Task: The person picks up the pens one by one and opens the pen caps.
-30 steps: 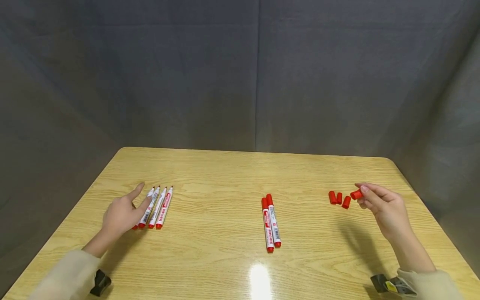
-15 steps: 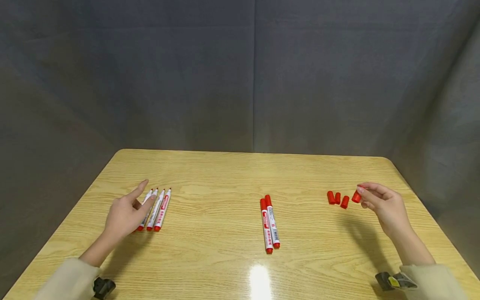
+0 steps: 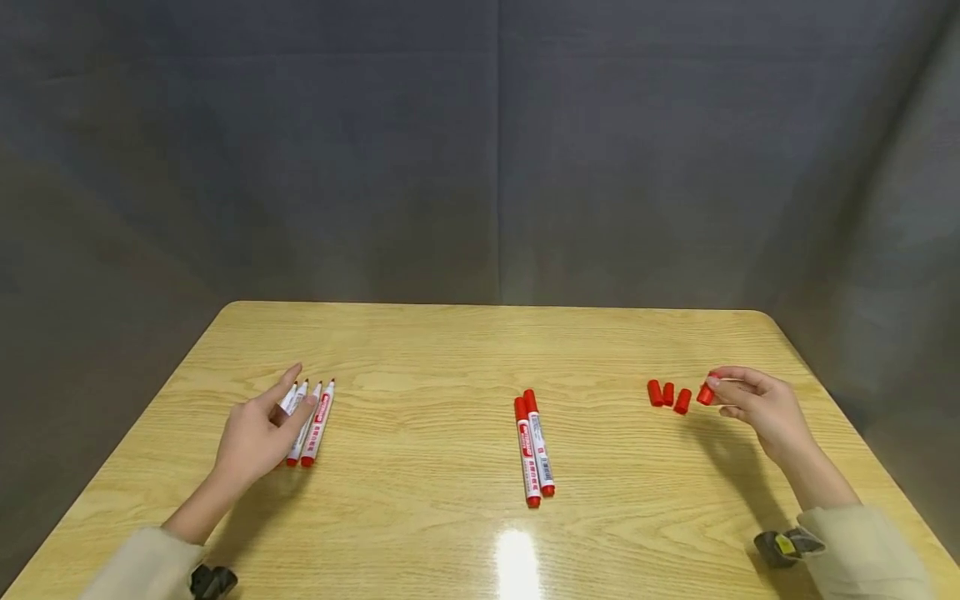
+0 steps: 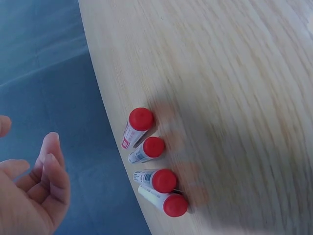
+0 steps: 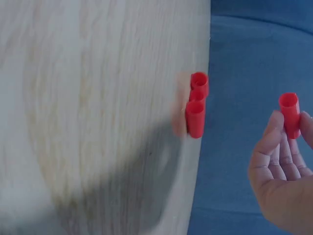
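Several uncapped whiteboard markers [image 3: 318,423] lie side by side at the table's left, tips pointing away. Over them hovers my left hand [image 3: 251,437], thumb and index finger spread, holding nothing; it hides part of the leftmost ones. The left wrist view shows their red rear ends [image 4: 141,120] on the wood, apart from the fingers. At the right, my right hand [image 3: 768,417] pinches a red marker cap [image 3: 706,392] between thumb and fingers. In the right wrist view that cap [image 5: 291,117] has its hollow end up. Three more red caps [image 3: 682,402] lie just left of it.
Two capped red markers [image 3: 527,458] lie together near the middle of the wooden table [image 3: 420,350]. A dark grey curtain [image 3: 375,167] hangs behind the far edge and along both sides. A bright glare spot [image 3: 517,562] shows near the front.
The pinched cap has turned in my right fingers from lying sideways to nearly upright. My left hand has shifted slightly right over the uncapped markers. The head view has drifted a little.
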Available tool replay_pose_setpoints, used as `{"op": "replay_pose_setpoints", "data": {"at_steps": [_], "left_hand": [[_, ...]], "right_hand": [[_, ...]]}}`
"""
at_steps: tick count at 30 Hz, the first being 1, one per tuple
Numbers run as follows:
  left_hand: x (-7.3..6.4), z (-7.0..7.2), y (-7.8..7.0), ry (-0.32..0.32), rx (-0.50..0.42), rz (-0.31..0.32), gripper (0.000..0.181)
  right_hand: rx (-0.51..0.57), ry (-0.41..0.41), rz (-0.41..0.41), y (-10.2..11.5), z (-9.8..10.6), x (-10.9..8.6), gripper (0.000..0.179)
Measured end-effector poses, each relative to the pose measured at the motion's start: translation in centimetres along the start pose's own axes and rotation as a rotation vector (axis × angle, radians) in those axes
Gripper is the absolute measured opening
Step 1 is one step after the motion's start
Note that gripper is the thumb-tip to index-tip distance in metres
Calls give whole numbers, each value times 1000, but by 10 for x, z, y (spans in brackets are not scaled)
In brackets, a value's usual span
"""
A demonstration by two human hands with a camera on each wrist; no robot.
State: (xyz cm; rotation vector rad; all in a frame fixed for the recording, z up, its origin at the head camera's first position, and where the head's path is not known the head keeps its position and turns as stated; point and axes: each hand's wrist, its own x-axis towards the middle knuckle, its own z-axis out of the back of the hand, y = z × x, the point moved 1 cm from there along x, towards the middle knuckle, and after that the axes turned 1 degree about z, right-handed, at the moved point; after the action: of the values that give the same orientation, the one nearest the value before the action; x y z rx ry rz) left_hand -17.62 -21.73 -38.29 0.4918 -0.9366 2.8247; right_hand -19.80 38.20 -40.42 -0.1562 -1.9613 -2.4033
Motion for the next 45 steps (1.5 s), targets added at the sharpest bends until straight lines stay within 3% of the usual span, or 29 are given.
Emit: {"op": "replay_pose_setpoints", "data": {"at_steps": [4, 11, 14, 21, 24, 29, 40, 45], "left_hand": [[-2, -1, 2, -10, -1, -2, 52], [-4, 1, 2, -13, 4, 7, 52], [-4, 3, 1, -15, 5, 7, 52], [-5, 6, 0, 0, 2, 3, 53], [-4, 7, -1, 4, -7, 6, 54], [-3, 7, -1, 8, -18, 5, 54], [-2, 0, -9, -6, -36, -26, 50], [-1, -6, -21, 9, -85, -47, 50]], "right_hand": [[-98, 14, -53, 14, -7, -2, 10], [-199, 39, -144, 0, -2, 9, 38], [-153, 54, -193, -6, 0, 14, 34], [9, 106, -287, -17, 7, 24, 3], [50, 116, -324, -19, 9, 27, 7], [49, 145, -346, -20, 8, 30, 6], [-156, 133, -331, -20, 3, 35, 31], [-129, 114, -319, -19, 6, 32, 25]]}}
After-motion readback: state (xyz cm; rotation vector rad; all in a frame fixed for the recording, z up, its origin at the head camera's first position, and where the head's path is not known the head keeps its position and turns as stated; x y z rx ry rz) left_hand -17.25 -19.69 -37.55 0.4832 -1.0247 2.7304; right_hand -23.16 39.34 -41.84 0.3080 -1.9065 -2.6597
